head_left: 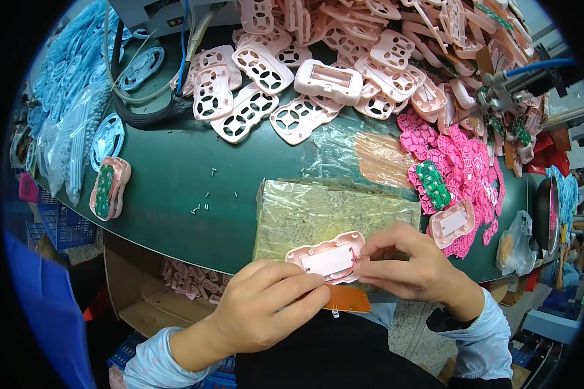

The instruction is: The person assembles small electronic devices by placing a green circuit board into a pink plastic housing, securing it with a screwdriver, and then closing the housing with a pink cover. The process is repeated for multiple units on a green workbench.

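Observation:
A pale pink plastic housing (301, 253) is held just over the near edge of the padded mat. Inside it lies a white rectangular panel (331, 260), with a thin red wire (352, 264) along the right end. My left hand (259, 305) is closed on the housing's near left side. At the right end, the thumb and fingers of my right hand (412, 266) are pinched on the housing's edge, close to the wire. An orange-brown circuit board (347, 299) hangs below the housing, by my left fingertips. Its link to the housing is hidden.
A wrapped yellowish mat (334, 211) lies on the green table (175, 175). Pale pink shells (259, 68) are heaped behind, bright pink keypads (464, 165) at right. Loose screws (206, 207) and a shell with a green board (109, 188) sit left. A metal tool fixture (519, 91) juts in.

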